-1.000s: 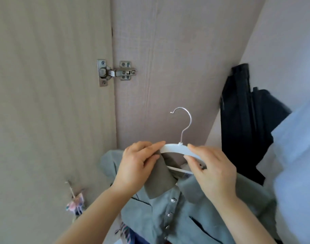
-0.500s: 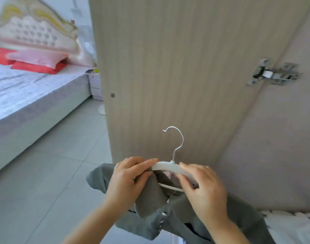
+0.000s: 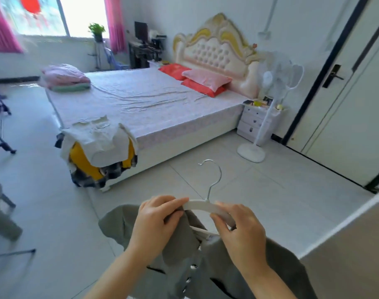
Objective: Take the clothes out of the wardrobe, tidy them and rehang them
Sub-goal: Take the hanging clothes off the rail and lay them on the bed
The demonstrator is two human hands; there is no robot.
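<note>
- Left: a pile of clothes (image 3: 98,143) drapes over the corner of the bed (image 3: 162,100), apparently awaiting tidying.
- Centre: the left hand (image 3: 156,221) pinches the grey shirt (image 3: 180,251) by its collar against a white hanger (image 3: 197,205); the right hand (image 3: 242,231) curls its fingers round the hanger's other arm.
- The shirt is out, held over the tiled floor (image 3: 270,190); tidying and rehanging seem left.
- Right: a white fan (image 3: 279,72) beside the bed.

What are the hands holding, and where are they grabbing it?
A white hanger carrying a grey shirt: the left hand grips its left end, the right hand its right end.
</note>
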